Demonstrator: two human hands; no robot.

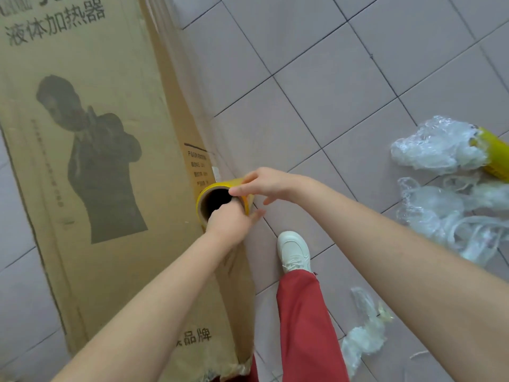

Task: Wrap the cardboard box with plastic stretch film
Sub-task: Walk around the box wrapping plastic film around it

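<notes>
A tall brown cardboard box point(91, 166) printed with a dark figure and Chinese text fills the left half of the view. A yellow roll of stretch film point(212, 191) is held against the box's right side face, its open cardboard core facing me. My left hand point(231, 221) grips the near end of the roll, with fingers reaching into the core. Above it, my right hand point(264, 186) lies over the top of the roll, fingers curved on its rim. Clear film lies along the box's right side, hard to make out.
Pinkish floor tiles point(330, 92) spread to the right. Crumpled clear film point(440, 172) and a second yellow roll point(493, 155) lie at the right edge. More film scraps point(363, 334) sit near my red trouser leg point(305, 321) and white shoe point(293, 250).
</notes>
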